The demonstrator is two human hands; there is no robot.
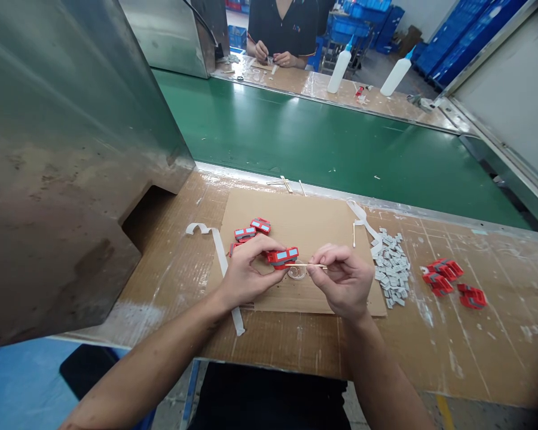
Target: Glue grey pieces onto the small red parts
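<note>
Inwardly angled, left hand closed round red piece; right hand, curled, pinching thin stick.

A brown bench, scratched and streaked with whitish marks, spans the lower middle and right of the frame. On it lie a cardboard sheet at centre, heaped grey pieces by the sheet's right edge, red plastic parts at right, and white tape along the sheet's left edge.
</note>
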